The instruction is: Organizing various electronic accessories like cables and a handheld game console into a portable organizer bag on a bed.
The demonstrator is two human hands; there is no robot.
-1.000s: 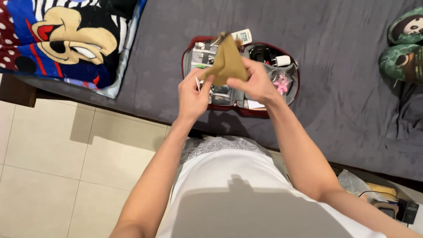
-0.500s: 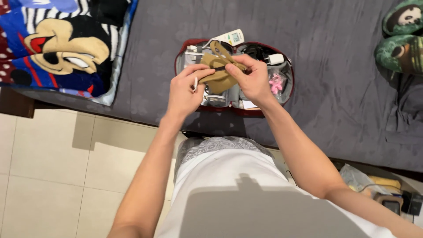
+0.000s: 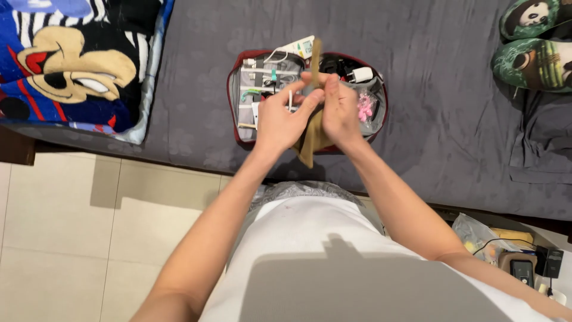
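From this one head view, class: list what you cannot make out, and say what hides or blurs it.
- Tan cloth pouch: mostly hidden between left hand and right hand.
- Organizer case: its middle is covered by the hands; small items too small to identify.
- Gadgets at lower right: cut off by the edge.

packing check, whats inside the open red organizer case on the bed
The organizer case shows white cables, a white charger plug and a pink item; both hands and the tan pouch hide its middle.
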